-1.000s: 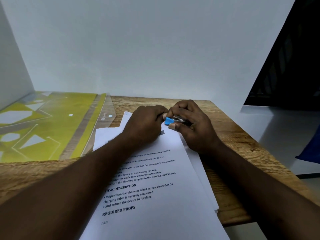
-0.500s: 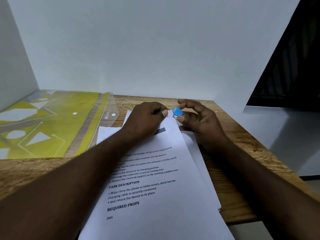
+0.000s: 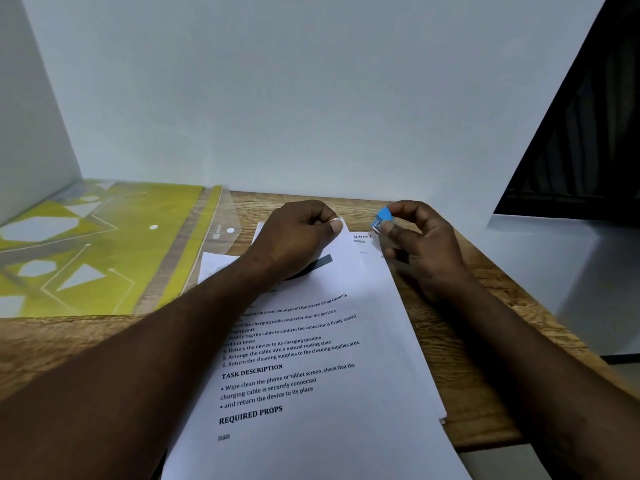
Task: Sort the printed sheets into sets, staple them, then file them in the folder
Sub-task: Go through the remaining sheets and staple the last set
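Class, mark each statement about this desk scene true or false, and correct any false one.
1. The right hand holds a small blue stapler. True.
2. The left hand rests on the folder. False: it pinches the top corner of the printed sheets.
3. The folder lies to the left of the printed sheets on the wooden table. True.
4. The printed sheets are already filed inside the folder. False: they lie outside it, on the table.
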`<action>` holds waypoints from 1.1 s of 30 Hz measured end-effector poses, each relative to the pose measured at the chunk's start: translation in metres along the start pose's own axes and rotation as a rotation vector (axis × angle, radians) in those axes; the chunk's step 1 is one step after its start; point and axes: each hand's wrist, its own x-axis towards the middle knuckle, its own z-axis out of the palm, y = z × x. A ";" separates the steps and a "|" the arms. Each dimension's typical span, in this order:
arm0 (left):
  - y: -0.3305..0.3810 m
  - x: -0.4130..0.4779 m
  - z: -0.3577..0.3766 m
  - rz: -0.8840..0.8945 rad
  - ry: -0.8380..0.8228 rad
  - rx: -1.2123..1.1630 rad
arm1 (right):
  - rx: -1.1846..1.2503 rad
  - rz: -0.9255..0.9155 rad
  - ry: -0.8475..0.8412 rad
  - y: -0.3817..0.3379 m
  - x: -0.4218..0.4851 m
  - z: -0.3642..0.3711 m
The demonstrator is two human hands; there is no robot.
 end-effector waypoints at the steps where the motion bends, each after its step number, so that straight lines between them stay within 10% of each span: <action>1: 0.000 0.000 0.000 -0.002 0.001 -0.006 | -0.153 -0.055 0.023 0.002 0.001 -0.002; 14: -0.005 0.005 -0.001 -0.097 0.069 -0.129 | -1.038 -0.082 0.162 0.009 0.007 -0.027; 27: -0.011 0.006 -0.003 -0.140 -0.045 -0.212 | -1.005 -0.258 0.326 -0.004 0.000 -0.019; 33: -0.015 0.008 -0.002 -0.077 -0.004 -0.090 | -0.539 -0.307 -0.077 -0.007 -0.011 0.004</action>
